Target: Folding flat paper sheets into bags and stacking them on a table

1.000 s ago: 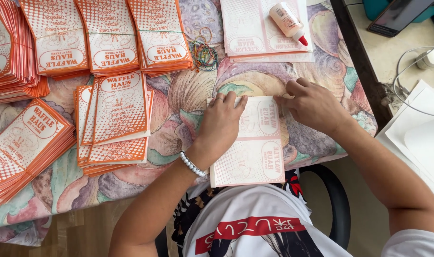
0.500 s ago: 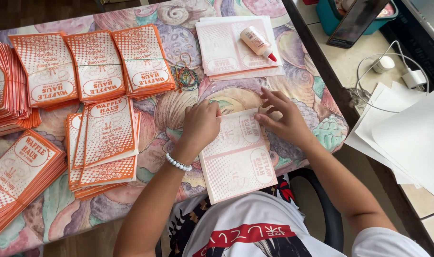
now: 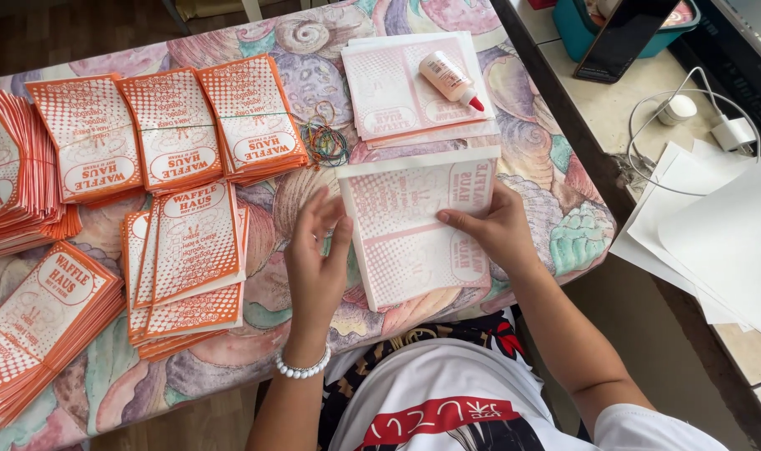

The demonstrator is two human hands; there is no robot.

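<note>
1. Paper bag blank (image 3: pixel 414 230): pale printed sheet, flat on surface (image 3: pixel 564 179) before the person; light, limp, creases easily
2. Left hand (image 3: pixel 318 255): grip released, fingertips at the sheet's left edge
3. Right hand (image 3: pixel 489 230): fingers pressing the sheet, not clenched; best held by edges

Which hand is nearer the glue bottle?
Right. The right hand presses the paper bag just below the glue bottle; the left hand is on the bag's far-left edge, farther away.
</note>
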